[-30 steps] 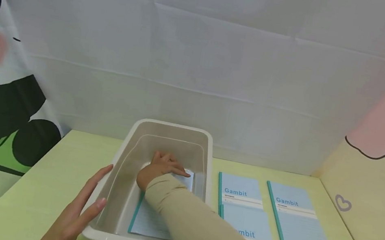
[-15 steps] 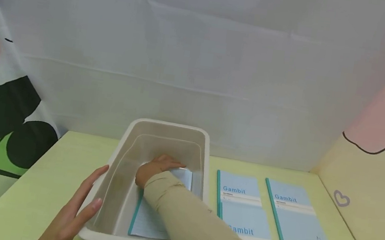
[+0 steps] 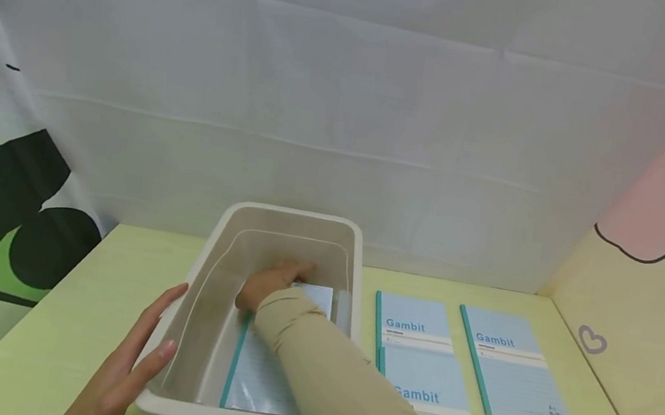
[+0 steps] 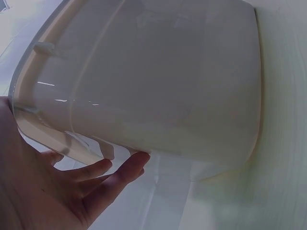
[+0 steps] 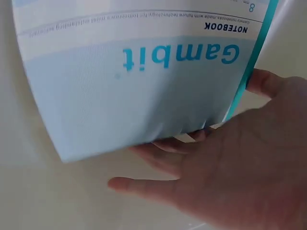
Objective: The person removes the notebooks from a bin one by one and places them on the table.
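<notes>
A beige plastic bin [image 3: 296, 214] stands on the table, a blue notebook [image 3: 265, 377] with a teal spine inside it. My right hand [image 3: 272, 286] reaches into the bin and holds the notebook at its far end. In the right wrist view, the thumb lies at the spine of the notebook [image 5: 144, 100], and fingers of the right hand [image 5: 240, 158] tuck behind its top edge, the little finger sticking out. The sleeve hides part of the cover. My left hand [image 3: 120, 373] rests against the bin's left side, fingers extended; in the left wrist view its fingertips touch the outer wall.
Right of the bin, two notebooks overlap, the nearer notebook [image 3: 432, 377] lying over the farther notebook [image 3: 413, 311]. Another notebook [image 3: 516, 375] lies apart, farther right. A white cloth [image 3: 346, 110] hangs behind the table [image 3: 58, 297], and printed panels stand at both sides.
My right hand's fingers have moved from spread above the notebook to beyond its far edge. The notebook's far end sits slightly farther from me. The left hand stays at the bin's side.
</notes>
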The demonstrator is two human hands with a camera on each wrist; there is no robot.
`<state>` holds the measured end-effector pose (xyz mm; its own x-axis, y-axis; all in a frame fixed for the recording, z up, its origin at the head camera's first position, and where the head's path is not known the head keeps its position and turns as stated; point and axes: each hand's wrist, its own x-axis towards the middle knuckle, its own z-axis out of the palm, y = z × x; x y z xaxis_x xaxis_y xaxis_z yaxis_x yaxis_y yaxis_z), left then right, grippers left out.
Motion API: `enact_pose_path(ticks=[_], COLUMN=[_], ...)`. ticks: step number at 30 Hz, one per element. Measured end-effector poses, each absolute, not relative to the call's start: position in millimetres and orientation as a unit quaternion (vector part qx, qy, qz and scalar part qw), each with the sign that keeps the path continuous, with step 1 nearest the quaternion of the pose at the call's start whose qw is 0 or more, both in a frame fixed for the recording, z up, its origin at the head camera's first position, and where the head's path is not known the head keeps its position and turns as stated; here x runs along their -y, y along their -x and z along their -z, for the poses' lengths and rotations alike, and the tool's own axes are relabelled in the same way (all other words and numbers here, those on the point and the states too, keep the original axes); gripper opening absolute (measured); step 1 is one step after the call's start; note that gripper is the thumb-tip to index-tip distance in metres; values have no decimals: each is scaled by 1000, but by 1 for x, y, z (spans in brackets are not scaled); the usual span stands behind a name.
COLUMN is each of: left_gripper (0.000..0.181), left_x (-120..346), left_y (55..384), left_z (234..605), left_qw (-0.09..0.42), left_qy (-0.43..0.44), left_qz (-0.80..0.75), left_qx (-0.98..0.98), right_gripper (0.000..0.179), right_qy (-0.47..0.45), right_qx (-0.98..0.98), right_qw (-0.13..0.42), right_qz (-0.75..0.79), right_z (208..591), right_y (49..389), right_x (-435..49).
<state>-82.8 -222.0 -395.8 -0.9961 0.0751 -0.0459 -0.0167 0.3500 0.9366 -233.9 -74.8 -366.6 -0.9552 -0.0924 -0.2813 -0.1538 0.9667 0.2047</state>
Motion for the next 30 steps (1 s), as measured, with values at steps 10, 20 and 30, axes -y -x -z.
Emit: enact_pose_path(ticks=[10,20,30], left_gripper=[58,58,56], left_x=[224,226,226], left_y=[81,82,84], left_z=[400,404,400], left_qw=[48,43,40], left_qy=[-16,-25,-27], left_qz=[-591,-602,-591], left_qx=[-805,-797,-806], right_gripper=[58,43,63], right_qy=[97,41,51], right_qx=[-970,-967,-975], right_qw=[165,196,161], right_qz=[-148,-157,-146], right_z=[356,348,323], right_y=[232,246,250], right_x=[74,83,72])
